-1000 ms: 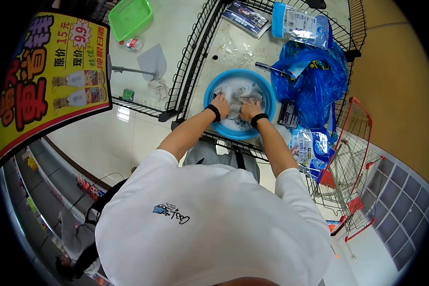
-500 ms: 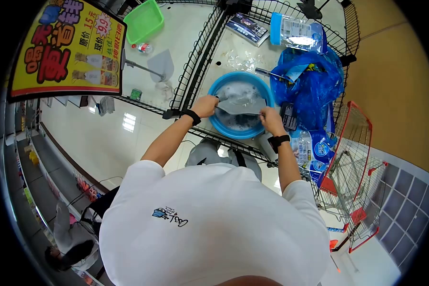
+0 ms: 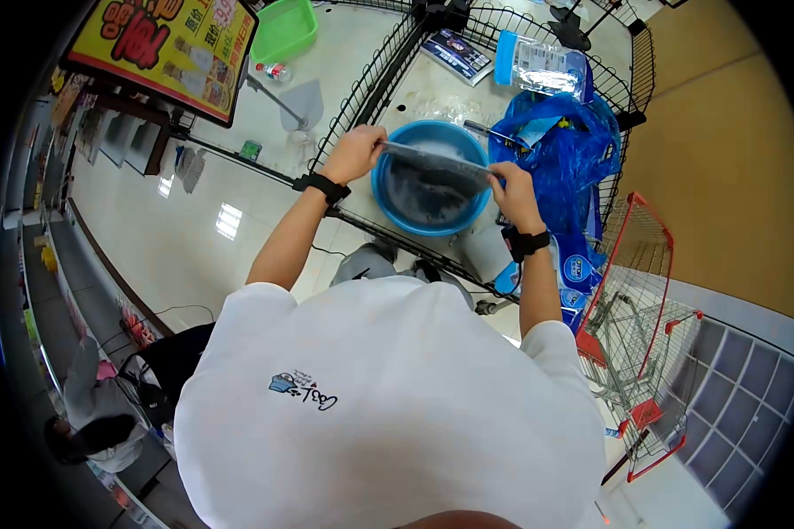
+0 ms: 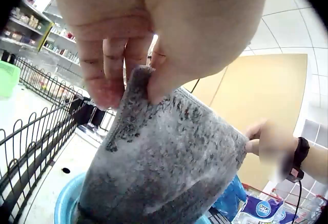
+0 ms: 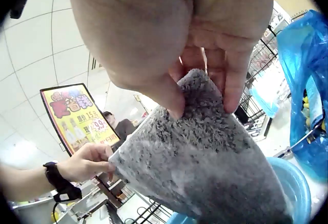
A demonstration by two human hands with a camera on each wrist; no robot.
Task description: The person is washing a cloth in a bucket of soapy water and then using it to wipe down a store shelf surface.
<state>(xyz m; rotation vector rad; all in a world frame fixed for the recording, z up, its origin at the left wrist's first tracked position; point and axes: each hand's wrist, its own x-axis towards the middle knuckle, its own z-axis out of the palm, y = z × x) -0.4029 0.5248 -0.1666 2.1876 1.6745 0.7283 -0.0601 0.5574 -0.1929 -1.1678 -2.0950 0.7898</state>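
Observation:
A wet grey cloth (image 3: 437, 162) with foam on it is stretched between both hands above a round blue basin (image 3: 382, 199) of dark, sudsy water. The left hand (image 3: 355, 155) pinches one upper corner; in the left wrist view its thumb and fingers (image 4: 115, 88) close on the cloth (image 4: 169, 152). At the opposite corner the right hand (image 3: 516, 196) pinches the cloth, seen in the right wrist view with the thumb on the near side of the cloth (image 5: 205, 152). The lower part of the cloth hangs toward the basin (image 5: 297, 183).
Right of the basin lie a blue plastic bag (image 3: 582, 145), a clear package with a blue end (image 3: 543, 66) and a pen-like item. Black wire rails (image 3: 362, 88) edge the white surface. Farther left are a green tray (image 3: 287, 35), a small bottle (image 3: 275, 71) and a dustpan (image 3: 302, 104). A shopping cart (image 3: 635, 335) stands right.
Both hands came out of the basin, spread apart and lifted the cloth by its corners. The cloth now hangs more upright above the water. The head view has shifted.

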